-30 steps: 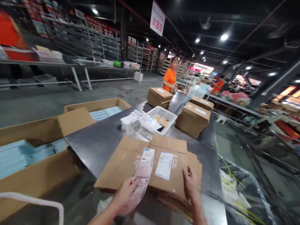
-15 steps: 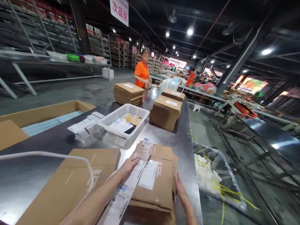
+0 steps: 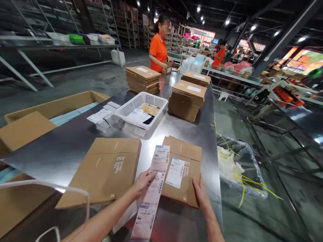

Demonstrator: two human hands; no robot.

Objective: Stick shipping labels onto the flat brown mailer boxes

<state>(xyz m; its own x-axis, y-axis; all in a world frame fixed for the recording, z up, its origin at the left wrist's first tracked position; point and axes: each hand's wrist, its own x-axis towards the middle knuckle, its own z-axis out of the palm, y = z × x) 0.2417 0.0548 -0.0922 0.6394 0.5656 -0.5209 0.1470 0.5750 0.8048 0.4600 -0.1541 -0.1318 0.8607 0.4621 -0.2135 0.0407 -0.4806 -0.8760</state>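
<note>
Left hand: my left hand [image 3: 143,183] pinched the label strip [image 3: 153,190], lower centre.
Right hand: my right hand [image 3: 200,195] lay with fingers flat and loose on the labelled flat carton [image 3: 185,178], gripping nothing.

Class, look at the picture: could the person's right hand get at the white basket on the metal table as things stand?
Probably yes. The right hand rests on a labelled flat carton, and bare metal table lies between it and the white basket; it is a long forward stretch, though.

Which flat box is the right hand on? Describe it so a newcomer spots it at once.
On the steel table, find the two flat cardboard boxes nearest the camera. It is the right-hand box, under the right hand; unlike the bare box beside it, it carries a white shipping label.
</note>
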